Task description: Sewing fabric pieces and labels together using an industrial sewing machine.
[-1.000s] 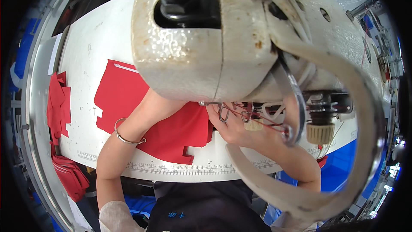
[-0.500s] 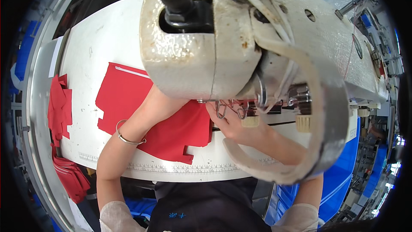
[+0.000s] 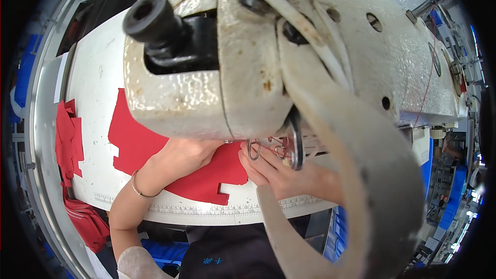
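A flat red fabric piece [image 3: 199,186] with notched edges lies on the white sewing table, partly under the head of a sewing machine [image 3: 175,106]. My left hand [image 3: 186,156] rests on top of the cloth, left of the needle area. Its fingertips are mostly hidden by the machine head and the bent wrist. On the right, my right hand [image 3: 276,175] lies with fingers stretched out and close together at the cloth's right edge, beside the wire thread guides [image 3: 253,150]. The needle and presser foot are hidden behind the machine head.
More red cloth [image 3: 70,139] lies at the table's left edge, and a stack of red pieces [image 3: 85,217] hangs below it. A ruler strip [image 3: 206,211] runs along the front edge. A large curved pale guard [image 3: 382,175] juts out close at right.
The view has shifted, so the machine head looks larger and further left. My right hand's fingers now show more plainly at the cloth's edge. Both hands stay at the red fabric.
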The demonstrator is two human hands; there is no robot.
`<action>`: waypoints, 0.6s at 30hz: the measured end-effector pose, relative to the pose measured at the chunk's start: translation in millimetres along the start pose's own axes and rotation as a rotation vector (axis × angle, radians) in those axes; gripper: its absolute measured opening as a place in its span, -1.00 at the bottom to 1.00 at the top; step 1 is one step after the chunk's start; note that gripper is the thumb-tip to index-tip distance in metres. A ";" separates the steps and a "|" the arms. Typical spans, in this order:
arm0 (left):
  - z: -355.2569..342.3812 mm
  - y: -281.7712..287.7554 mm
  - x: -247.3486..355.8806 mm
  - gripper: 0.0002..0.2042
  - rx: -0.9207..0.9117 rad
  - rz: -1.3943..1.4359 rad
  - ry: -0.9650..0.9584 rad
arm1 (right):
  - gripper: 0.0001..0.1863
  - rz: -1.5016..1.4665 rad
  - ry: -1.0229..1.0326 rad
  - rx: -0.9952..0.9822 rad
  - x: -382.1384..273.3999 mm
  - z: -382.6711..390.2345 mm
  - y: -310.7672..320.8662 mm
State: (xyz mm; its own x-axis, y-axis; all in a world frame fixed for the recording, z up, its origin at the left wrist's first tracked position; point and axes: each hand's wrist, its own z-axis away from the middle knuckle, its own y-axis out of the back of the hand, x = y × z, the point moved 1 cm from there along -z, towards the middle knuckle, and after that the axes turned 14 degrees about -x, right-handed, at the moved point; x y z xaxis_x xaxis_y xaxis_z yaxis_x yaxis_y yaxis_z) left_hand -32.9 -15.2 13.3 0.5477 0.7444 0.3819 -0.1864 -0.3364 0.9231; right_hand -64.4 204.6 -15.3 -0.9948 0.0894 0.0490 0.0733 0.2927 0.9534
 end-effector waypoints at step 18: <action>-7.2 4.8 6.6 -0.85 0.077 -0.012 -0.070 | -0.83 0.084 -0.112 0.006 -15.5 6.1 -33.2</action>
State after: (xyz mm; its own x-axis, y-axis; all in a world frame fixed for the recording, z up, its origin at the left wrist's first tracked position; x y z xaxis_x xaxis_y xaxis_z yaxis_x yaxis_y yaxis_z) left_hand -36.1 -7.7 20.6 0.6058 0.7075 0.3639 -0.1175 -0.3728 0.9205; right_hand -51.1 199.3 -49.5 -0.9711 0.2191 0.0948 0.1567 0.2850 0.9456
